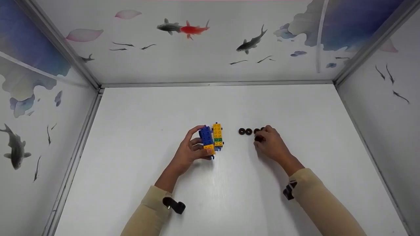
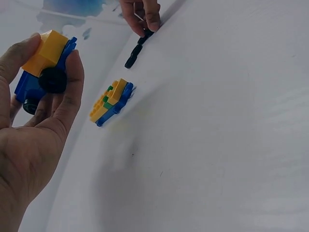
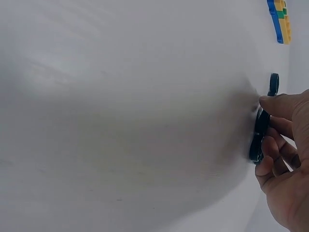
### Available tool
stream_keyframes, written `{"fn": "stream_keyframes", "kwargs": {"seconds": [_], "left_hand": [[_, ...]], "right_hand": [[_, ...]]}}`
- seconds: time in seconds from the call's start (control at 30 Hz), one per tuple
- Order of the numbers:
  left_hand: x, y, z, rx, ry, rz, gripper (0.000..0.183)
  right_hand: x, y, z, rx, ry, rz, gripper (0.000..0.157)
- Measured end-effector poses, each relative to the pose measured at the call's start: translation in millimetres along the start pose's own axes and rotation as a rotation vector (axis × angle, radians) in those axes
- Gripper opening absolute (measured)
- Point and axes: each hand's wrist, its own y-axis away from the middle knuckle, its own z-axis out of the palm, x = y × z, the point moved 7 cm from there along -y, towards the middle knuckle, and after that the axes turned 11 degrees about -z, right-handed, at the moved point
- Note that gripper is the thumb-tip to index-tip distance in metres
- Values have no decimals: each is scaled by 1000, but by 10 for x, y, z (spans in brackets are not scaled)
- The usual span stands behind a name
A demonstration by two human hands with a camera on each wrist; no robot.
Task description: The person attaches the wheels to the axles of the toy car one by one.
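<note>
My left hand (image 1: 187, 151) holds up a toy-brick car (image 1: 206, 136) of blue and yellow bricks, fingers and thumb at its sides. Two black wheels (image 2: 52, 80) show on its side in the left wrist view. Just right of it, a second brick car (image 1: 217, 132), yellow and green over a blue base, rests on the table; no black tyres show on it. My right hand (image 1: 273, 144) pinches a black toy tyre (image 1: 259, 138) between thumb and fingers, close to a row of black tyres (image 1: 248, 131). The right fingers partly hide that row.
The white table (image 1: 210, 203) is bordered by a metal rail (image 1: 210, 84) at the back. Printed panels (image 1: 210, 59) with fish stand behind it and on both sides. A black wrist strap device (image 1: 175, 205) sits at the left sleeve.
</note>
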Motion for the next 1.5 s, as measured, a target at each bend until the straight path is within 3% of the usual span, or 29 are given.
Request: {"fn": "stream_keyframes", "kwargs": {"seconds": [0.33, 0.8, 0.93, 1.17, 1.5], "left_hand": [[-5, 4, -4, 3, 8, -18, 95], [-29, -4, 8, 8, 16, -34, 99], [-36, -9, 15, 11, 12, -38, 100], [-33, -3, 33, 0, -2, -17, 104], [-48, -5, 48, 14, -25, -22, 102]], "right_hand": [[51, 9, 25, -50, 20, -1, 27], [77, 22, 14, -31, -48, 37, 28], [51, 19, -6, 1, -44, 7, 30], [-73, -42, -41, 72, -82, -74, 29], [-403, -174, -35, 121, -215, -99, 31]]}}
